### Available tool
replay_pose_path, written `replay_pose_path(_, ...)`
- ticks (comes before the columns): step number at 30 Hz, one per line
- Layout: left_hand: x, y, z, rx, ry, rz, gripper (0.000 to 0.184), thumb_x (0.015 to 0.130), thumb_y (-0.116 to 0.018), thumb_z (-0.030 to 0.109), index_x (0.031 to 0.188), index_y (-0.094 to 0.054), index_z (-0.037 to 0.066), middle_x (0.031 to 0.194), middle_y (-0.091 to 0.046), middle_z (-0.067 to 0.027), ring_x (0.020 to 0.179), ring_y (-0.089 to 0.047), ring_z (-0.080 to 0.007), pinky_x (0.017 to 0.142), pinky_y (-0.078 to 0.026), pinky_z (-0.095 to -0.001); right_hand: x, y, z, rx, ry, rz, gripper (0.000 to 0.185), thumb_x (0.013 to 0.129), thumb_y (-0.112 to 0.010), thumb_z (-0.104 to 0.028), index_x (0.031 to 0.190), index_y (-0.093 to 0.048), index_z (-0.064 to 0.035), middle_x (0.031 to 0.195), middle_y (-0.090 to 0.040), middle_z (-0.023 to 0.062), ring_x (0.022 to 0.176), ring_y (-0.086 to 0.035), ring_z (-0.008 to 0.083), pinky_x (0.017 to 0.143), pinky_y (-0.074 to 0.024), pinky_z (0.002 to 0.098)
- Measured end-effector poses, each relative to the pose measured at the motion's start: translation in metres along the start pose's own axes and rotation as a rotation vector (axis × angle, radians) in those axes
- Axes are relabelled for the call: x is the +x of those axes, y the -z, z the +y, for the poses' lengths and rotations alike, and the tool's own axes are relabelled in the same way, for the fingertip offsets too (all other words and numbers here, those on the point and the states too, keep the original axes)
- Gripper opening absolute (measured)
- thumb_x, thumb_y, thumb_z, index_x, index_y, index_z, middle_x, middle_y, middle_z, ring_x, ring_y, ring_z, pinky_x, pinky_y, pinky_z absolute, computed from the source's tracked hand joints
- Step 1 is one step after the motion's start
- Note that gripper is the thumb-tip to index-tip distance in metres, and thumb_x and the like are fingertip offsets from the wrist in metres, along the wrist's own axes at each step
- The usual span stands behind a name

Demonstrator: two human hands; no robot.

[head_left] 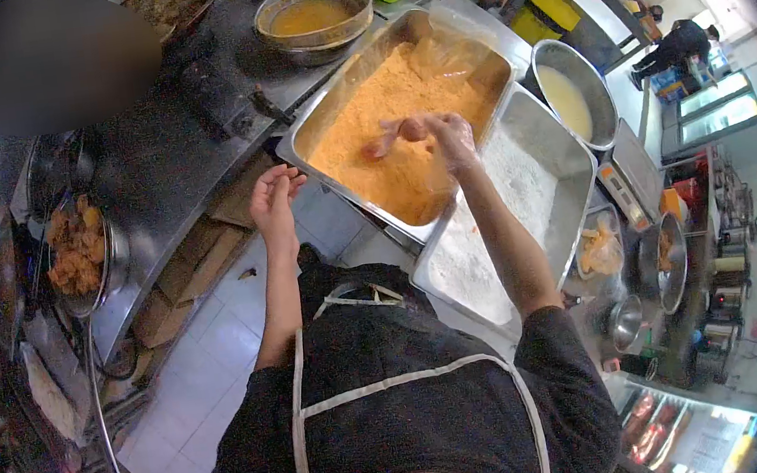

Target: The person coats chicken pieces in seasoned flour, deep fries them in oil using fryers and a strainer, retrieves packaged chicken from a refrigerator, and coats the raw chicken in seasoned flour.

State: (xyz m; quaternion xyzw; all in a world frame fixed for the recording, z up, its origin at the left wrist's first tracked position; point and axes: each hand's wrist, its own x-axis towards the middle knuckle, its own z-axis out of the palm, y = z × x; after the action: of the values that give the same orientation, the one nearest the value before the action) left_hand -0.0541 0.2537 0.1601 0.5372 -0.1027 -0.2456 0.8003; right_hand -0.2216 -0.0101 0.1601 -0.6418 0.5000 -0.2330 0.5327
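My right hand, in what looks like a clear glove, is over a metal tray of orange crumbs. Its fingers are round a reddish piece that looks like raw meat. Another reddish piece shows just left of it, above or on the crumbs. My left hand hangs bare just outside the tray's left edge, fingers curled and close together; whether they hold anything is hidden. Under my right forearm lies a second metal tray with white flour.
A bowl of pale liquid stands beyond the flour tray, near a scale. Behind the crumbs is a sieve over a bowl. Fried pieces fill a strainer at the left. A person in dark clothes is far off at the upper right.
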Motion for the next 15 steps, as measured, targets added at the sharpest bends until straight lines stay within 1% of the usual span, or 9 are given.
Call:
replay_pose_path(3,0.036,0.020,0.002,0.059,0.053,-0.006,0.017,0.088,-0.053,0.009,0.103,-0.054,0.002,0.097,-0.060,-0.0083,0.089,-0.060,-0.0168,0.079,-0.047,-0.0291,0.045,-0.005,0.035,-0.391,-0.056,0.089,0.046,0.071,-0.068,-0.029,0.102,-0.055,0.0028,0.091,-0.062,0.0145,0.075,-0.061,0.0227,0.063,-0.0491,0.0346)
replay_pose_path(4,0.050,0.023,-0.003,0.051,0.067,-0.015,0.017,0.088,-0.053,0.009,0.103,-0.054,0.002,0.097,-0.060,-0.0083,0.089,-0.060,-0.0168,0.079,-0.047,-0.0291,0.057,-0.002,0.054,-0.512,0.035,-0.012,0.050,0.069,-0.070,-0.029,0.104,-0.055,0.0027,0.094,-0.061,0.0146,0.078,-0.060,0.0223,0.065,-0.0492,0.0351)
replay_pose_path(6,0.084,0.016,-0.020,0.358,-0.234,-0.090,0.024,0.084,-0.059,0.012,0.105,-0.054,0.002,0.108,-0.057,-0.0113,0.099,-0.055,-0.0220,0.084,-0.044,-0.0339,0.043,-0.007,0.042,-0.641,0.110,-0.106,0.055,0.066,-0.073,-0.030,0.106,-0.054,0.0026,0.096,-0.059,0.0146,0.081,-0.060,0.0219,0.066,-0.0492,0.0356)
replay_pose_path(7,0.100,0.012,-0.030,0.349,-0.220,-0.097,0.024,0.084,-0.059,0.012,0.105,-0.054,0.002,0.108,-0.057,-0.0113,0.099,-0.055,-0.0220,0.084,-0.044,-0.0339,0.010,-0.018,-0.004,-0.644,-0.021,-0.276,0.061,0.064,-0.074,-0.031,0.111,-0.052,0.0020,0.100,-0.058,0.0141,0.082,-0.060,0.0233,0.067,-0.0493,0.0355)
replay_pose_path(9,0.130,0.006,-0.048,0.690,-0.403,-0.136,0.034,0.079,-0.062,0.015,0.109,-0.053,0.001,0.118,-0.052,-0.0154,0.108,-0.050,-0.0280,0.088,-0.041,-0.0375,-0.006,-0.040,-0.023,-0.635,-0.145,-0.436,0.069,0.063,-0.076,-0.032,0.116,-0.050,0.0013,0.104,-0.057,0.0136,0.082,-0.060,0.0246,0.068,-0.0494,0.0355)
replay_pose_path(10,0.139,0.002,-0.059,0.680,-0.438,-0.151,0.039,0.078,-0.064,0.019,0.111,-0.053,0.003,0.114,-0.055,-0.0169,0.104,-0.053,-0.0319,0.085,-0.042,-0.0388,-0.002,-0.054,-0.020,-0.516,0.116,-0.465,0.074,0.062,-0.077,-0.033,0.120,-0.046,-0.0001,0.105,-0.056,0.0130,0.084,-0.059,0.0265,0.070,-0.0492,0.0355)
replay_pose_path(12,0.147,0.001,-0.078,0.817,-0.292,-0.175,0.036,0.078,-0.064,0.022,0.110,-0.055,0.007,0.106,-0.060,-0.0149,0.097,-0.057,-0.0323,0.080,-0.044,-0.0389,-0.013,-0.099,-0.014,-0.398,0.495,-0.179,0.075,0.064,-0.075,-0.033,0.124,-0.042,-0.0021,0.106,-0.054,0.0119,0.090,-0.056,0.0293,0.077,-0.0471,0.0382)
replay_pose_path(14,0.148,-0.003,-0.079,0.771,-0.323,-0.159,0.033,0.079,-0.063,0.025,0.108,-0.058,0.010,0.098,-0.063,-0.0132,0.089,-0.060,-0.0323,0.077,-0.046,-0.0389,0.068,-0.130,0.198,-1.514,0.369,0.004,0.053,0.084,-0.046,-0.022,0.126,-0.035,0.0067,0.107,-0.055,0.0237,0.078,-0.058,0.0383,0.068,-0.0484,0.0422)
replay_pose_path(15,0.145,-0.003,-0.078,0.714,-0.357,-0.142,0.031,0.080,-0.062,0.023,0.108,-0.058,0.011,0.097,-0.064,-0.0133,0.089,-0.060,-0.0322,0.076,-0.046,-0.0386,0.058,-0.141,0.210,-1.694,0.559,-0.044,0.048,0.084,-0.048,-0.022,0.122,-0.040,0.0062,0.100,-0.056,0.0210,0.076,-0.058,0.0304,0.065,-0.0478,0.0405)
